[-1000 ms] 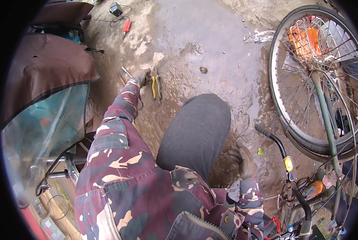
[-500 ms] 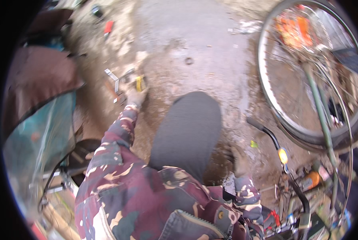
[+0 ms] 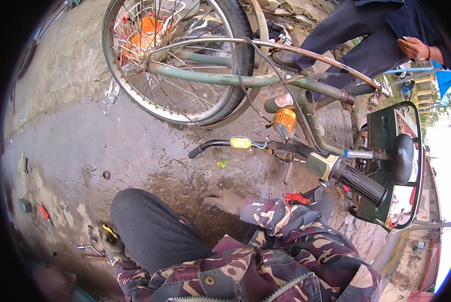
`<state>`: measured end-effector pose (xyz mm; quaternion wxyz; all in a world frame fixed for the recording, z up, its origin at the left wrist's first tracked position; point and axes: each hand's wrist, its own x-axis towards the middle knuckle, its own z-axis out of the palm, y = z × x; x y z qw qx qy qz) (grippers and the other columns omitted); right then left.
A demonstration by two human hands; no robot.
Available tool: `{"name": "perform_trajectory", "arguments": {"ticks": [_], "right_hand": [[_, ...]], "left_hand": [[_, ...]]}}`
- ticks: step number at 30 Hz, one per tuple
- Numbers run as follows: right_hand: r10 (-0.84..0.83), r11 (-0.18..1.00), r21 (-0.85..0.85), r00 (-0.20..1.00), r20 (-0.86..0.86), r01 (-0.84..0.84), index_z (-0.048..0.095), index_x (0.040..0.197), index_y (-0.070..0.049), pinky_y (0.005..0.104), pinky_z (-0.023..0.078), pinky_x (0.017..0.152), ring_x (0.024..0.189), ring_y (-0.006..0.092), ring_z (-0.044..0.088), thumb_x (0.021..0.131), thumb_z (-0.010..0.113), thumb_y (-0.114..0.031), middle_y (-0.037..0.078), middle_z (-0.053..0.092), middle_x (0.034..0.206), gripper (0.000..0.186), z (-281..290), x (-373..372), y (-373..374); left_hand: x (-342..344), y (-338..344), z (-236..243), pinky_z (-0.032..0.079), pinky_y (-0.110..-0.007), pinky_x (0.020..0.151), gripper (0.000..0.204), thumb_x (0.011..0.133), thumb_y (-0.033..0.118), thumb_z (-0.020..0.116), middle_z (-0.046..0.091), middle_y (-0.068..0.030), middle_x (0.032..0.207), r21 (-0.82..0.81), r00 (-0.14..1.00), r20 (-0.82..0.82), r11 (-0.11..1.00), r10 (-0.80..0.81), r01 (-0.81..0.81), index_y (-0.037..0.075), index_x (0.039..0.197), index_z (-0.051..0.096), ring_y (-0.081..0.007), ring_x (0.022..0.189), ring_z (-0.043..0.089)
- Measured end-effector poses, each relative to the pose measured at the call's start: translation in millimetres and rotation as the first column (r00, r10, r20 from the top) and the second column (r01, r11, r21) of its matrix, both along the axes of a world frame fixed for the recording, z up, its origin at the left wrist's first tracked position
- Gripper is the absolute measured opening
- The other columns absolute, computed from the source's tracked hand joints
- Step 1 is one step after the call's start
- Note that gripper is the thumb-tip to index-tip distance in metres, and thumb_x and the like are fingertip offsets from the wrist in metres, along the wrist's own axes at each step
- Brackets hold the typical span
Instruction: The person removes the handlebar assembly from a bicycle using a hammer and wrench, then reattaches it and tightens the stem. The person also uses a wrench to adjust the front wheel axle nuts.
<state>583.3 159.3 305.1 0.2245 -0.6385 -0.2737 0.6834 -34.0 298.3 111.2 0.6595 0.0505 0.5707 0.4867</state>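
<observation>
My left hand (image 3: 113, 246) is low at the left, beside my bent knee, partly in shadow. Its fingers are closed on a small yellow object (image 3: 109, 231), whose kind is not clear. Close by on the ground lie a metal tool (image 3: 90, 248) and a brown-handled tool (image 3: 95, 257). My right hand (image 3: 224, 201) is over the wet ground right of the knee, fingers stretched out and holding nothing. Beyond it is a black handlebar (image 3: 210, 146) with a yellow switch box (image 3: 241, 143). It belongs to a cycle with a green frame (image 3: 215, 79).
A spoked wheel (image 3: 115, 65) stands at the top. An orange lamp (image 3: 284, 120), a black grip (image 3: 362, 182) and a dark saddle (image 3: 402, 158) are on the right. Another person's hand (image 3: 414, 48) shows at upper right. A red-handled screwdriver (image 3: 44, 212) lies far left.
The view has swung to the right, bringing the cycle and another person into sight. My left hand now appears lower and farther left; the right hand shows more fully.
</observation>
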Motion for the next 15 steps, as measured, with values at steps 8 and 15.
{"name": "perform_trajectory", "arguments": {"ticks": [8, 15], "right_hand": [[-0.002, 0.995, 0.095, 0.999, -0.045, 0.007, 0.059, 0.142, -0.002, 0.0321, 0.057, 0.089, 0.103, 0.0172, 0.071, 0.108, 0.058, -0.031, 0.011, 0.073, 0.121, 0.045, 38, 17, 4], [0.017, 0.974, 0.224, 0.999, 0.034, -0.024, 0.060, 0.140, -0.001, 0.0307, 0.054, 0.092, 0.103, 0.0159, 0.070, 0.107, 0.059, -0.032, 0.010, 0.073, 0.119, 0.045, 65, 26, 4]], "left_hand": [[217, 109, 219, 0.057, -0.037, 0.100, 0.066, 0.101, 0.002, 0.053, 0.056, -0.0159, 0.149, 0.508, 0.927, 0.230, 0.849, -0.297, 0.145, 0.009, 0.163, 0.031, -0.0232, 0.120, 0.065], [428, 139, 361, 0.053, -0.024, 0.065, 0.055, 0.108, 0.030, 0.057, 0.066, -0.0080, 0.107, 0.622, 0.619, 0.508, 0.752, -0.599, 0.217, -0.002, 0.149, 0.042, -0.0107, 0.077, 0.062]]}}
